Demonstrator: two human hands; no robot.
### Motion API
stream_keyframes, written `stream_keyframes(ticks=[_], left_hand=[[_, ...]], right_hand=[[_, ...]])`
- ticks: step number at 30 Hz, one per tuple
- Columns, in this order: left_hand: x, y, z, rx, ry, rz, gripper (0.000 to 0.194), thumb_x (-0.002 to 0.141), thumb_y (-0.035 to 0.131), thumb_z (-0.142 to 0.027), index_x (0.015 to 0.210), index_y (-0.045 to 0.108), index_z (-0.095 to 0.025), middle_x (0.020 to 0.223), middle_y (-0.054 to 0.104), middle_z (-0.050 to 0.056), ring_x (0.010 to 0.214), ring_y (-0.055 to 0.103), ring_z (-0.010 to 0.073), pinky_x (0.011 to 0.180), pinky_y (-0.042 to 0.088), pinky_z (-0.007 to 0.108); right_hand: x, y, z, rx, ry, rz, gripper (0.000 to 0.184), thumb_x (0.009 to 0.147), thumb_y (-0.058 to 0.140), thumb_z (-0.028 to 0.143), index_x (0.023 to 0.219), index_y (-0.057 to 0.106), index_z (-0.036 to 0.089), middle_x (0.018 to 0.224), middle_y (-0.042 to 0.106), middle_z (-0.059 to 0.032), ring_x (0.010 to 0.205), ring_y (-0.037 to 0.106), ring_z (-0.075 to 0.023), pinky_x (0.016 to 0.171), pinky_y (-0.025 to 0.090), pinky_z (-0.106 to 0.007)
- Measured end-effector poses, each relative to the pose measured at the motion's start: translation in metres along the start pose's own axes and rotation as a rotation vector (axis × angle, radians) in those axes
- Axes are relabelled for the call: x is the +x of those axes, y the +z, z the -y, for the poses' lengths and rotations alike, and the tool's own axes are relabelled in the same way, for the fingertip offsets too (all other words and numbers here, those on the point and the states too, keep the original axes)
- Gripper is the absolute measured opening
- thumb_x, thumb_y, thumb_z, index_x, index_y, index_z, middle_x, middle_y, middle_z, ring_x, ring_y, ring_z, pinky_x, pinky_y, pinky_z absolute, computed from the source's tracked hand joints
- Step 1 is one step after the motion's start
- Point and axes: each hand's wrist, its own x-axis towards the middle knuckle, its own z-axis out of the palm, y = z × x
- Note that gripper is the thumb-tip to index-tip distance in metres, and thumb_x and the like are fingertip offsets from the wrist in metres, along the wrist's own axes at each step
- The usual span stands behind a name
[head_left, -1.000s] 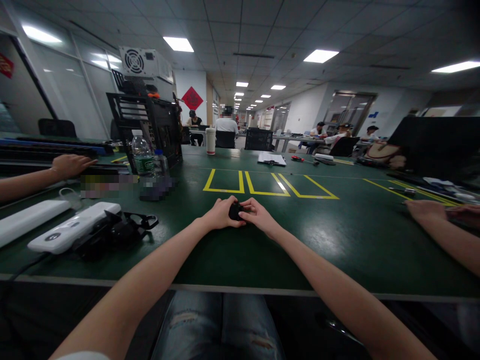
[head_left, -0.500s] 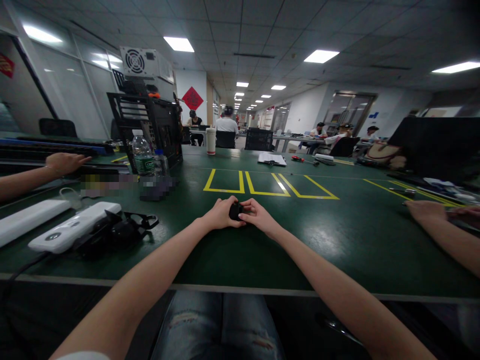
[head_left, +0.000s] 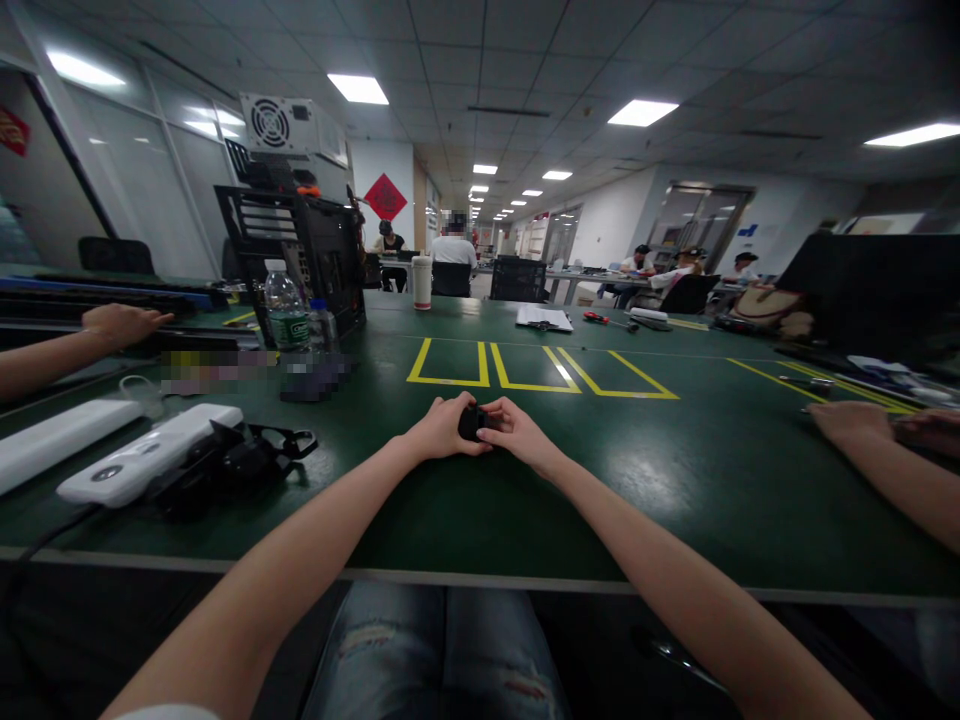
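Note:
A small black object [head_left: 472,423], its kind too dark and too covered by fingers to make out, is held between both hands low over the green table [head_left: 510,520]. My left hand [head_left: 442,425] wraps round its left side, thumb underneath and fingers over the top. From the right, my right hand [head_left: 517,432] pinches the same object between thumb and fingertips. Just beyond the hands, yellow tape outlines [head_left: 534,388] mark the tabletop.
On the left lie a white power bank-like device [head_left: 150,455], black straps [head_left: 247,455] and a water bottle [head_left: 285,310] by an open computer case [head_left: 322,250]. A cup [head_left: 422,283], clipboard [head_left: 544,318] and screwdriver [head_left: 607,321] stand farther back. Co-workers' hands [head_left: 124,325] [head_left: 855,422] reach in from both sides.
My hands stay in place around the black object, with barely any shift. The co-worker's hand at the left has moved slightly leftward.

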Motion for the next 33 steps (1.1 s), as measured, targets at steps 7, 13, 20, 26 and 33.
stream_keyframes(ticks=[7,13,20,26,33], left_hand=[[0.000,-0.001,0.000,-0.004,0.013,0.009,0.059,0.056,0.058,-0.055,0.100,0.041,-0.019,0.092,0.053,0.004,0.083,0.051,0.0219,0.078,0.034,0.035],[0.000,0.000,-0.002,0.039,0.001,-0.013,0.058,0.055,0.059,-0.054,0.097,0.042,-0.018,0.090,0.053,0.004,0.082,0.051,0.0227,0.078,0.034,0.036],[-0.001,0.000,-0.001,0.025,0.023,-0.017,0.056,0.058,0.057,-0.053,0.098,0.040,-0.019,0.090,0.052,0.003,0.081,0.051,0.0211,0.077,0.035,0.034],[0.001,0.000,0.000,0.050,-0.012,-0.005,0.060,0.056,0.058,-0.056,0.099,0.041,-0.018,0.090,0.052,0.004,0.080,0.050,0.0221,0.078,0.034,0.036],[0.000,-0.001,0.000,0.031,-0.027,0.013,0.062,0.056,0.057,-0.059,0.101,0.041,-0.019,0.093,0.052,0.005,0.082,0.050,0.0230,0.074,0.037,0.035]], right_hand=[[0.000,0.001,0.001,-0.013,0.018,-0.033,0.026,0.070,0.055,0.030,0.093,0.048,0.020,0.092,0.054,-0.0042,0.083,0.055,-0.0158,0.072,0.046,-0.034],[0.002,-0.001,-0.002,-0.020,0.063,-0.037,0.032,0.067,0.059,0.026,0.095,0.049,0.017,0.096,0.055,-0.0058,0.089,0.053,-0.0169,0.078,0.043,-0.034],[-0.003,-0.001,0.002,0.011,0.047,-0.038,0.022,0.069,0.056,0.028,0.087,0.046,0.020,0.087,0.055,-0.0023,0.082,0.054,-0.0157,0.072,0.045,-0.032],[0.002,-0.004,-0.008,-0.051,0.082,-0.101,0.034,0.062,0.064,0.025,0.091,0.048,0.017,0.089,0.054,-0.0039,0.086,0.051,-0.0163,0.078,0.042,-0.035],[0.005,-0.005,-0.003,0.048,0.144,-0.156,0.041,0.064,0.062,0.030,0.099,0.044,0.018,0.092,0.055,-0.0066,0.084,0.054,-0.0174,0.074,0.045,-0.035]])
